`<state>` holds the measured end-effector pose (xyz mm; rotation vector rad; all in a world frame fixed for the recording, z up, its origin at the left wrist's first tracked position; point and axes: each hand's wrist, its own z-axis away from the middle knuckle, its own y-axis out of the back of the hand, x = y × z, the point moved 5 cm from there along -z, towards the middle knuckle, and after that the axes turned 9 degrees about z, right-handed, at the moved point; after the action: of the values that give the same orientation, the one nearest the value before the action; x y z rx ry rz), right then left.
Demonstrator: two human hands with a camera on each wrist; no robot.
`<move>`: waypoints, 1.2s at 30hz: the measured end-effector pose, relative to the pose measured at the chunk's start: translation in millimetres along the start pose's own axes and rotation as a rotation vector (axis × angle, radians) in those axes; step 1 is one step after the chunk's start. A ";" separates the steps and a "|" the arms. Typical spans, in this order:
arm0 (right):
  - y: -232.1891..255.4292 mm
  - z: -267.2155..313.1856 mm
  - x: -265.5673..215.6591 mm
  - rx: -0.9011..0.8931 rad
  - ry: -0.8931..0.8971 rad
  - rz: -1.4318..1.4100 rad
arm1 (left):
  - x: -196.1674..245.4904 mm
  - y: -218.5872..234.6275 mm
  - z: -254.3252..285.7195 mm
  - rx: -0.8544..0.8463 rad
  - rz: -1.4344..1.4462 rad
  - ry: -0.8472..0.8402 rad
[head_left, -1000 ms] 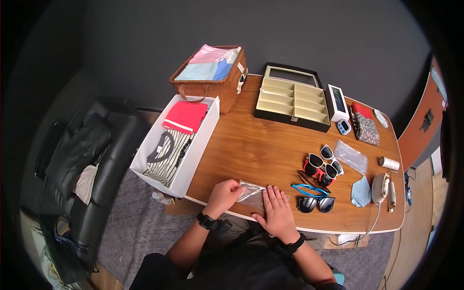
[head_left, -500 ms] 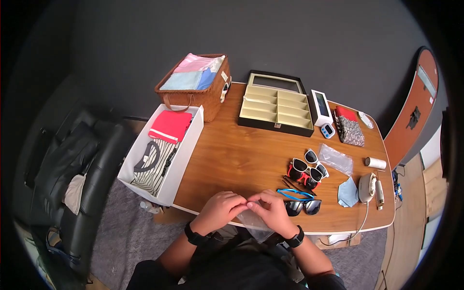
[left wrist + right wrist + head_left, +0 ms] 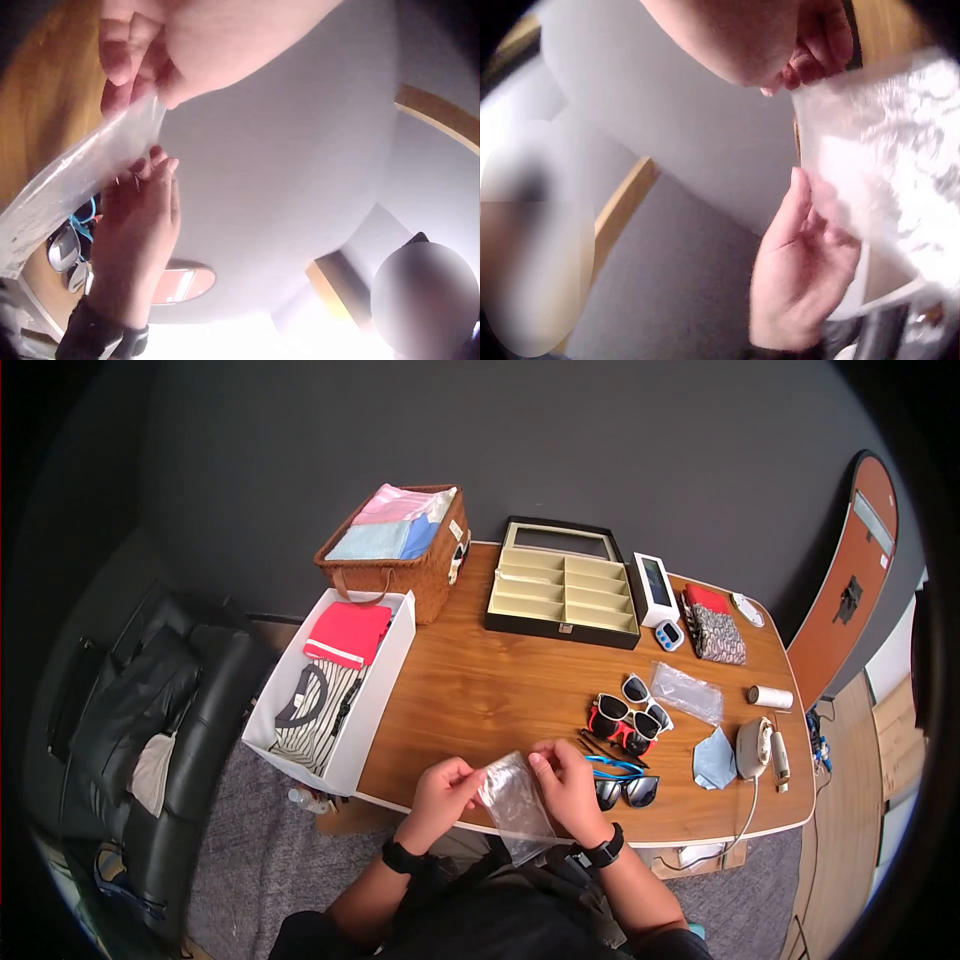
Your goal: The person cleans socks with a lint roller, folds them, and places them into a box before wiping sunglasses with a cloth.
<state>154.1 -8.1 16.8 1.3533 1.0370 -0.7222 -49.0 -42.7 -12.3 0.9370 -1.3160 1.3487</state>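
Observation:
A clear plastic bag (image 3: 515, 808) hangs between my two hands at the table's front edge. My left hand (image 3: 440, 802) pinches its left edge between thumb and fingers. On the other side, my right hand (image 3: 568, 792) holds the top right corner with its fingertips. In the left wrist view, the bag (image 3: 71, 184) looks flat, with shiny creases. Close by my right hand lie dark sunglasses (image 3: 640, 791) and blue-framed glasses (image 3: 612, 766).
White and red sunglasses (image 3: 628, 720), another plastic bag (image 3: 688, 692) and a blue cloth (image 3: 714, 760) lie to the right. A sectioned case (image 3: 565, 628) stands open at the back. On the left are a white box (image 3: 375, 710) of folded clothes and a brown basket (image 3: 435, 575).
The bag lay flat on the table under my hands; both hands then met at its top edge. Now they have moved apart, with the bag raised and spread between them.

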 end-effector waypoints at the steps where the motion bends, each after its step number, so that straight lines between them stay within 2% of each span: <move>1: 6.2 2.1 -17.3 0.097 0.170 0.281 | -7.0 9.2 -2.8 0.108 -0.018 -0.020; 2: 7.9 5.9 -32.1 0.193 0.343 0.561 | -10.3 13.5 -4.6 0.179 -0.001 -0.021; 3: 5.6 9.9 -32.5 0.189 0.345 0.558 | -18.2 17.4 -7.5 0.184 -0.001 -0.021; 5: -14.9 27.0 -29.8 -0.003 0.452 0.643 | -31.3 30.4 -9.4 0.311 -0.261 -0.040; 6: -25.0 36.8 -26.4 -0.073 0.484 0.681 | -32.1 30.9 -8.3 0.312 -0.263 -0.039; 8: -43.3 57.5 -5.4 -0.156 0.549 0.857 | -27.5 33.3 -6.4 0.401 -0.672 -0.064; 9: -48.6 64.1 2.3 -0.197 0.556 0.920 | -23.4 34.5 -5.3 0.401 -0.672 -0.064; 11: -49.9 69.9 8.9 -0.196 0.577 0.982 | -3.4 36.3 -0.4 0.442 -1.095 -0.117; 12: -50.4 70.9 11.0 -0.196 0.598 1.044 | 4.6 36.8 -1.0 0.441 -1.095 -0.116; 14: -50.9 70.4 13.4 -0.202 0.591 1.030 | 28.3 28.9 -2.5 0.421 -1.128 -0.383; 15: -51.3 69.8 14.7 -0.206 0.586 1.017 | 29.3 26.2 -5.5 0.416 -1.130 -0.385; 17: -50.7 65.5 16.1 -0.212 0.629 1.004 | 28.0 1.6 -8.7 -0.002 -0.854 -0.578; 18: -50.0 62.5 15.4 -0.221 0.676 0.990 | 15.5 -2.7 -10.7 -0.184 -0.898 -0.467; 19: -45.5 56.2 16.0 -0.220 0.675 0.989 | 7.5 -1.6 -9.9 -0.186 -0.899 -0.467; 21: -33.2 42.7 15.6 -0.275 0.717 0.999 | -13.3 -7.7 -3.9 -0.284 -1.244 -0.519; 22: -22.8 39.9 10.0 -0.257 0.701 0.997 | -21.3 -4.5 -2.0 -0.317 -1.308 -0.457; 23: -19.9 40.9 6.8 -0.254 0.694 0.998 | -22.7 -7.3 1.6 -0.324 -1.307 -0.459; 25: -13.3 41.9 1.9 -0.134 0.599 1.082 | -20.6 -9.3 9.6 -0.143 -1.381 -0.483; 27: -25.6 50.8 -6.8 -0.125 0.567 0.957 | -27.9 -15.1 14.5 -0.090 -1.394 -0.484; 30: -58.9 55.2 2.0 -0.152 0.557 0.836 | -30.4 -14.3 13.7 0.035 -1.206 -0.380; 33: -71.6 47.5 -2.4 -0.076 0.551 0.913 | -16.3 0.1 13.7 0.113 -1.094 -0.393; 36: -82.2 41.7 -4.2 -0.022 0.529 0.895 | -12.1 -1.1 9.5 0.019 -1.066 -0.414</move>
<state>85.9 -59.8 -17.8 1.8259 0.6967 0.3292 -46.5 -53.8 -22.8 1.6604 -0.8245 0.3431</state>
